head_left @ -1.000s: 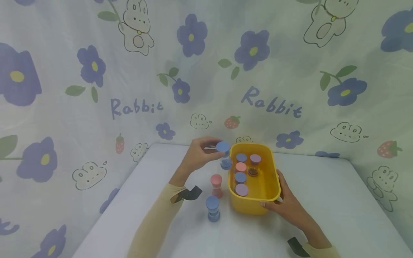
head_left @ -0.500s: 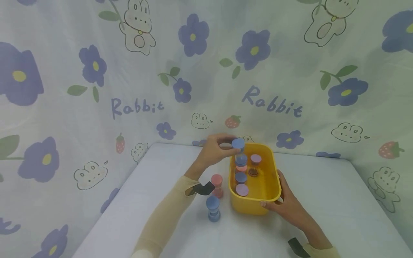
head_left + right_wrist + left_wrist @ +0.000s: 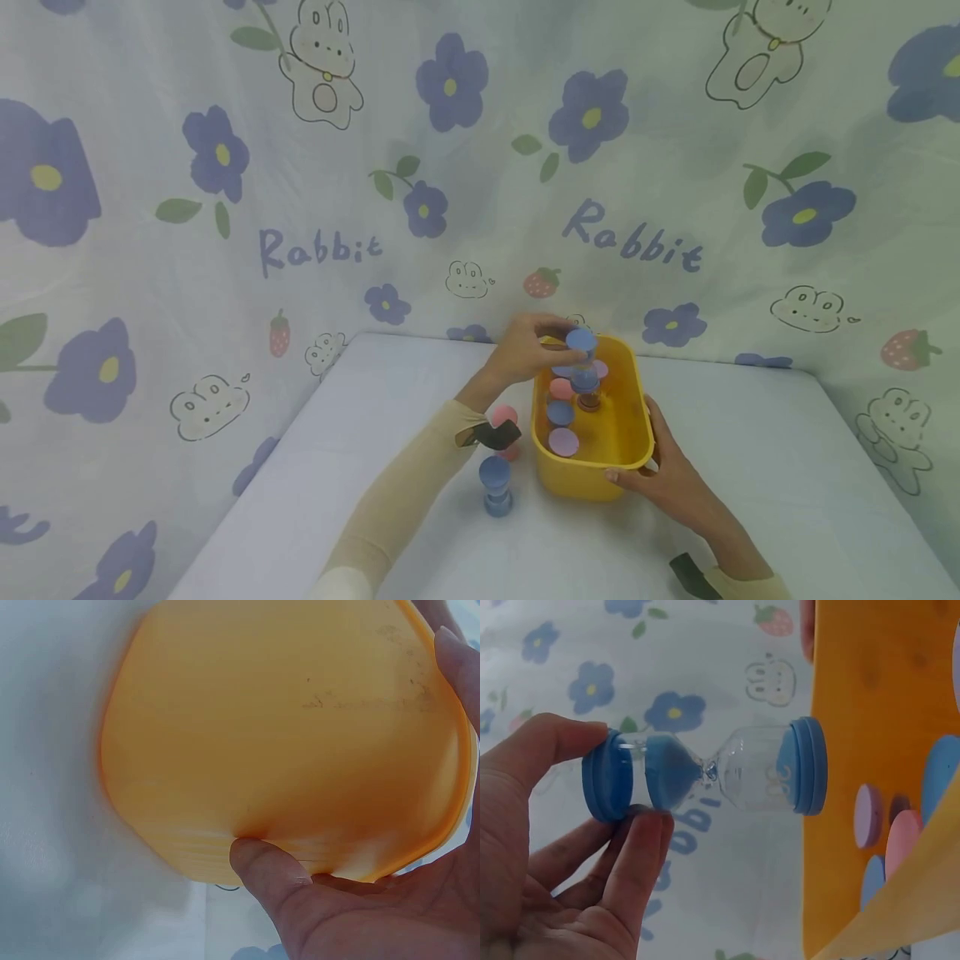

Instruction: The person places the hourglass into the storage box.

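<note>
A small blue-capped hourglass is pinched at one cap between the thumb and fingers of my left hand. It hangs over the inside of a yellow bin, and blue sand shows in its bulbs. My right hand grips the bin at its near right corner, thumb at the rim and fingers along the outer side. In the bin stand several more hourglasses: a pink one, a blue one, a purple one and a brown one among them. The held hourglass partly hides those at the back.
Left of the bin, a blue hourglass stands upright on the white table. Behind it is a pink hourglass, partly covered by my left cuff strap. A cloth with rabbits and flowers hangs behind the table.
My left hand has carried the blue hourglass rightward, from beside the bin's left rim to over its inside. My right hand and the bin have stayed in place.
</note>
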`<action>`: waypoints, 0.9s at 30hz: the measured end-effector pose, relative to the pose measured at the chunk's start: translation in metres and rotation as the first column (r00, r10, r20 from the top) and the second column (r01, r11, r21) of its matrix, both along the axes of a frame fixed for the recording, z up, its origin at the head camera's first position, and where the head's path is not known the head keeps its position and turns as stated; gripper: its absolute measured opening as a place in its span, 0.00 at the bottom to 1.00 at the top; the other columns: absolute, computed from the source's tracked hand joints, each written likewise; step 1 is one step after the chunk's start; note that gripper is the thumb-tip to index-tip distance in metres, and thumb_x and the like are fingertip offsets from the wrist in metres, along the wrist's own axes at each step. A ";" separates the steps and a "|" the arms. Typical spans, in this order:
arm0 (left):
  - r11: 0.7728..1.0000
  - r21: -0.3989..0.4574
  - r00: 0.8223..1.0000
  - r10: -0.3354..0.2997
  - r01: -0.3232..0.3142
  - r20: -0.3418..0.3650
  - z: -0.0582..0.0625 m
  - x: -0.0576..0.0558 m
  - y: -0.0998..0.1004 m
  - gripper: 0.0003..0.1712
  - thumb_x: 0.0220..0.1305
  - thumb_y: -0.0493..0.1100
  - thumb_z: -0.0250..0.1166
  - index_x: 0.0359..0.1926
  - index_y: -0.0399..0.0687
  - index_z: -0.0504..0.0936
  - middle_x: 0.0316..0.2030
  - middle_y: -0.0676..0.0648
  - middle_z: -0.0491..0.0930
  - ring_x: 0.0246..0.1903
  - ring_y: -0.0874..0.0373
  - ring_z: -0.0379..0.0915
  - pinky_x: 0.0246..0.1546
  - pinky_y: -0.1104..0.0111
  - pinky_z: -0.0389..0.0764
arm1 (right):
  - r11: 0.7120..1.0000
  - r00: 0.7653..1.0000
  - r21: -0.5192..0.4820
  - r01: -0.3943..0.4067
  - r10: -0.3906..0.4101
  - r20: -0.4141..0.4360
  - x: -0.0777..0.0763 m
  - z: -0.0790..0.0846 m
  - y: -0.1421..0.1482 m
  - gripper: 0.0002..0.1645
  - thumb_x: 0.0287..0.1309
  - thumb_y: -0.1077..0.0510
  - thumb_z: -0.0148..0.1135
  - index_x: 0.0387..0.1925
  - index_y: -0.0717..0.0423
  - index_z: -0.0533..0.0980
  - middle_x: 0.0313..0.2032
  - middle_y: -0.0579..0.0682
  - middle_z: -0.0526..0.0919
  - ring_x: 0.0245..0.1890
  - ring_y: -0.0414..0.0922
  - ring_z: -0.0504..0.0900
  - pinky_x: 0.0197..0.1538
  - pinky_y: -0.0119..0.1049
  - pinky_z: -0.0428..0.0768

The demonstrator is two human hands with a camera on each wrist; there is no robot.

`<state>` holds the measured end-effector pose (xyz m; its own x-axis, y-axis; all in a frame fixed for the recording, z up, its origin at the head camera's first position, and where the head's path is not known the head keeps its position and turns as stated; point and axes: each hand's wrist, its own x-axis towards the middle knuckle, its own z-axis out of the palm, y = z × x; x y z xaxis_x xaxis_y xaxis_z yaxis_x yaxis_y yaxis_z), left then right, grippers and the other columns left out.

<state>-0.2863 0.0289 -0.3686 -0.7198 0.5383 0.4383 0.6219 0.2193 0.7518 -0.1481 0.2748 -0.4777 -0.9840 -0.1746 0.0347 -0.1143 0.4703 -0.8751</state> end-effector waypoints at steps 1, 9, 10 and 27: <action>1.000 -0.005 1.000 -0.004 0.004 0.000 0.000 -0.001 0.002 0.26 0.57 0.44 0.78 0.56 0.42 0.86 0.49 0.44 0.89 0.48 0.57 0.86 0.56 0.65 0.87 | 1.000 1.000 0.004 0.001 -0.001 -0.001 0.000 0.000 0.000 0.75 0.59 0.41 0.74 0.82 0.39 0.26 0.84 0.60 0.39 0.79 0.67 0.56 0.70 0.63 0.71; 0.998 -0.065 0.999 0.010 -0.006 0.052 -0.001 -0.005 0.015 0.26 0.56 0.47 0.79 0.55 0.47 0.86 0.50 0.48 0.89 0.49 0.59 0.86 0.52 0.71 0.86 | 1.000 1.000 -0.016 -0.014 0.014 -0.014 0.001 0.000 0.001 0.73 0.60 0.43 0.74 0.82 0.38 0.26 0.84 0.60 0.38 0.79 0.68 0.55 0.70 0.64 0.70; 0.997 -0.079 0.998 0.014 -0.008 0.065 -0.002 -0.006 0.016 0.26 0.55 0.48 0.80 0.55 0.48 0.86 0.50 0.49 0.89 0.49 0.60 0.85 0.52 0.71 0.86 | 1.000 1.000 -0.016 -0.014 0.014 -0.015 0.001 0.000 0.001 0.73 0.60 0.43 0.74 0.82 0.37 0.26 0.84 0.60 0.38 0.79 0.68 0.54 0.70 0.64 0.71; 0.946 -0.320 0.992 0.085 -0.050 0.096 -0.010 -0.019 0.036 0.25 0.53 0.52 0.81 0.51 0.51 0.87 0.43 0.55 0.87 0.43 0.64 0.83 0.51 0.72 0.86 | 0.999 1.000 -0.037 -0.020 0.019 -0.011 -0.001 -0.001 0.002 0.72 0.60 0.44 0.74 0.82 0.35 0.27 0.84 0.59 0.40 0.79 0.68 0.56 0.70 0.65 0.71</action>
<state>-0.3056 0.0646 -0.3790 -0.7928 0.5849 0.1715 0.5167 0.4956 0.6981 -0.1494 0.2769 -0.4786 -0.9800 -0.1922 0.0522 -0.1328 0.4352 -0.8905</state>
